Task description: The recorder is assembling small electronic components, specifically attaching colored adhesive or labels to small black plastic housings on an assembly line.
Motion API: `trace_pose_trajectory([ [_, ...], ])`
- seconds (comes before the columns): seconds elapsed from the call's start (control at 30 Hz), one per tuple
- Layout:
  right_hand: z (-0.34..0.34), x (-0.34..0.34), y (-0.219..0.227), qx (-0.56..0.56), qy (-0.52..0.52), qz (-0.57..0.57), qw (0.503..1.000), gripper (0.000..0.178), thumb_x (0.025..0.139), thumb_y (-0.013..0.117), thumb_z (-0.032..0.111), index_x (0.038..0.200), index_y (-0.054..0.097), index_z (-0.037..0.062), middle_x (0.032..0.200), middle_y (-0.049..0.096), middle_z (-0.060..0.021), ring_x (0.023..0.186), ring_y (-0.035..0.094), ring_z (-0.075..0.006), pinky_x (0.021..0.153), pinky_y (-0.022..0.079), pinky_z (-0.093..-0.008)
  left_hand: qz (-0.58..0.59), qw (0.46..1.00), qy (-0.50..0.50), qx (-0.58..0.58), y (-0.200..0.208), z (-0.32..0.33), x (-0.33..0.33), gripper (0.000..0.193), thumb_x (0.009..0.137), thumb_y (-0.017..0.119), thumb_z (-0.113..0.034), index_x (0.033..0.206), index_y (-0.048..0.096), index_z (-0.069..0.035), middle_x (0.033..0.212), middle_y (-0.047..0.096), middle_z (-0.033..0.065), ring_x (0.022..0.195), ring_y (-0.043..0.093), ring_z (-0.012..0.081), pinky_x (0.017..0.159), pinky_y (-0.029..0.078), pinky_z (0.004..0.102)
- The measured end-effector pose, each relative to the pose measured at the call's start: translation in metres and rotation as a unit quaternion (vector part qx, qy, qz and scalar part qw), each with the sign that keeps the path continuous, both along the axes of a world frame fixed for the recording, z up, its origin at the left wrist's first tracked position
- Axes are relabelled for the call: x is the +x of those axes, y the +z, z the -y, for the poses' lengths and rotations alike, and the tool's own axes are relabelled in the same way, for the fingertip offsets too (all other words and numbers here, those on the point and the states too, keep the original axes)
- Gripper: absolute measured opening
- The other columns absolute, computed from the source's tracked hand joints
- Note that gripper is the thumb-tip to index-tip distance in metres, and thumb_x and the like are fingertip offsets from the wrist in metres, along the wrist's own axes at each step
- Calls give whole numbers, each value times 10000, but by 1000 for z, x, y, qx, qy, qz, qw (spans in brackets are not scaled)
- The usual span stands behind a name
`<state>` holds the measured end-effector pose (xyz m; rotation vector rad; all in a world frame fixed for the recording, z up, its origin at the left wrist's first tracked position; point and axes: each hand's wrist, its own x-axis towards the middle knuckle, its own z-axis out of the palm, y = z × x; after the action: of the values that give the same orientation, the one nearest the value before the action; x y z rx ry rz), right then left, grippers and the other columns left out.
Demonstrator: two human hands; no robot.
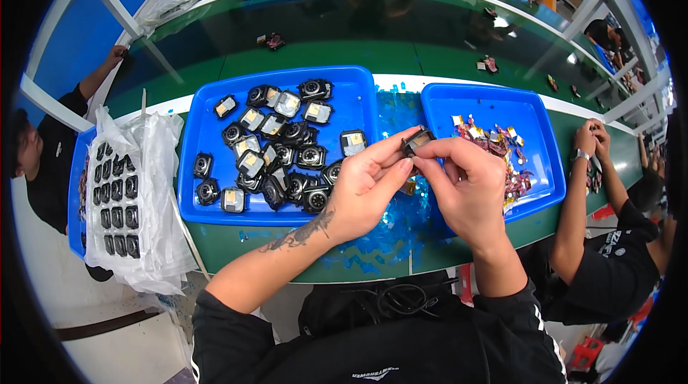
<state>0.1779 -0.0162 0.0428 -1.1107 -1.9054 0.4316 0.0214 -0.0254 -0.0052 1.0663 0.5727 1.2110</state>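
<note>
Black and small, the part (417, 142) sits pinched between the left hand (365, 185) and right hand (467, 187) above the blue trays (344, 108), looking light and hard, best held by its edges.

Bright, even light falls from overhead where I work. It glares white on the glossy green tabletop (373, 33) far ahead of me and shines off the blue tray (208, 133). Shadows under my hands are soft. The fisheye bends straight edges near the rim, corners go black, and the far edges blur.
</note>
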Motion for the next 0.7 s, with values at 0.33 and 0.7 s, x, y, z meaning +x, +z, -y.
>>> trace_pose_trajectory([
  [0.33,-3,4,-2,-60,-6,-31,998,127,737,741,4,851,702,42,697,646,-60,463,433,-103,434,330,-260,4,1000,2,17,-5,0,2,448,979,474,-17,1408,378,70,1298,556,132,1160,539,141,991,429,274],
  [0.7,1,4,3,-14,-16,-38,999,125,690,764,26,700,641,48,663,622,-20,603,539,-171,579,436,-292,-90,995,1,35,1,6,-2,451,980,477,-19,1418,393,42,1298,558,100,1153,516,100,980,413,248],
])
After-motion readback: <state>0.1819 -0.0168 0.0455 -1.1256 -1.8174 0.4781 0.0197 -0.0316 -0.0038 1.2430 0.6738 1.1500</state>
